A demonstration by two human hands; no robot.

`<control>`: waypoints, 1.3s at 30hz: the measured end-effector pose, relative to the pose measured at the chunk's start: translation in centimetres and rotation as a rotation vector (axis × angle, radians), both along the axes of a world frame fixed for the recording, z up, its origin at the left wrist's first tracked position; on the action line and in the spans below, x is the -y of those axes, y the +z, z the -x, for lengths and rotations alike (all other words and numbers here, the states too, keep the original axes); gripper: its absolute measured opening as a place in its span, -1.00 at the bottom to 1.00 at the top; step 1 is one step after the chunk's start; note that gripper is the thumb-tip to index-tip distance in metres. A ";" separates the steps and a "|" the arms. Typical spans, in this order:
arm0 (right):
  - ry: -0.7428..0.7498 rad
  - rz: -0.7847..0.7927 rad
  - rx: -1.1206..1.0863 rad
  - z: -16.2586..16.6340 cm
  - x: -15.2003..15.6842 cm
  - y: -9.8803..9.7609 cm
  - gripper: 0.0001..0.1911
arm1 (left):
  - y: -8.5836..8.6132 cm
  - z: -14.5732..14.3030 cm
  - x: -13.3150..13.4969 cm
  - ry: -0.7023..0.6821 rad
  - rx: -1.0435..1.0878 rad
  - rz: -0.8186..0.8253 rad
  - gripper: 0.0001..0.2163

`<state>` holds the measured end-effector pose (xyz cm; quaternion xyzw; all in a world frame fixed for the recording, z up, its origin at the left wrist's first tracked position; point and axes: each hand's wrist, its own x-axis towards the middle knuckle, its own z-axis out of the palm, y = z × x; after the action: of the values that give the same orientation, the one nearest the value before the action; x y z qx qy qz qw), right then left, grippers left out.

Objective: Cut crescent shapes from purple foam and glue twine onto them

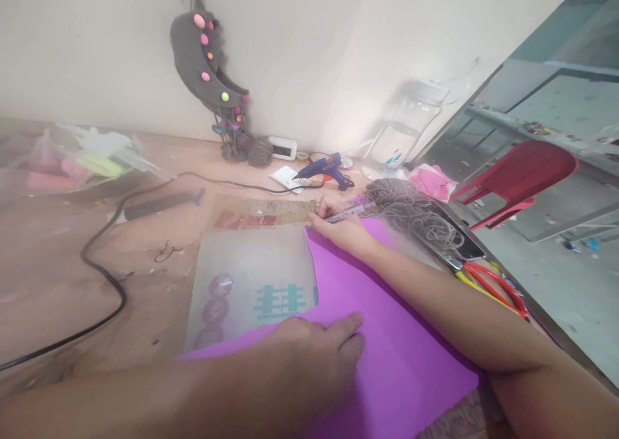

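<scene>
A purple sheet (387,323) lies on the table, with a notch cut out at its upper left. My left hand (319,355) rests on the sheet, fingers stretched out and pressing it down. At the sheet's far edge, my right hand (341,229) is closed around a slim, pale translucent pen (352,211). The pen's tip is hidden by the fingers. Under the sheet is a whitish printed plastic piece (251,258) with purple and teal markings. A bundle of grey yarn (401,197) sits just beyond the right wrist.
Scissors (498,284) and a phone (459,236) lie along the right edge. A blue glue gun (326,170) and a clear jar (403,133) stand near the wall. A black cord (104,268) crosses the left side, by a plastic bag (87,162). A grey crescent decoration (191,55) hangs above.
</scene>
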<state>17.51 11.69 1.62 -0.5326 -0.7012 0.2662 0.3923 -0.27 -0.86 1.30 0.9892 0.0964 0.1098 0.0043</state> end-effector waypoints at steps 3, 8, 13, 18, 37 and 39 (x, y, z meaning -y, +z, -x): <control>-0.028 -0.020 -0.017 0.0 -0.1 0.0 -0.72 | 0.0 0.0 0.1 0.034 0.007 -0.008 -0.69; -0.104 -0.033 0.031 -0.2 -0.1 0.0 -0.71 | -0.2 0.1 0.1 -0.008 0.016 -0.037 -0.74; -0.139 -0.049 0.031 -0.2 -0.2 0.0 -0.71 | -0.2 0.2 0.0 0.004 0.010 -0.022 -0.74; -0.144 -0.056 -0.004 -0.4 -0.2 0.1 -0.71 | 0.0 0.1 0.0 -0.007 -0.029 -0.015 -0.71; -0.161 -0.044 -0.058 -1.5 -0.2 -0.1 -0.70 | -0.2 0.1 0.0 -0.013 -0.027 -0.002 -0.76; -0.136 -0.012 -0.079 -2.0 0.1 0.0 -0.70 | -0.5 0.1 0.0 -0.036 -0.024 0.010 -0.75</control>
<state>19.50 11.56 1.65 -0.5659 -0.6488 0.2554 0.4400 -0.33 -0.81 0.80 0.9921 0.0791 0.0972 0.0099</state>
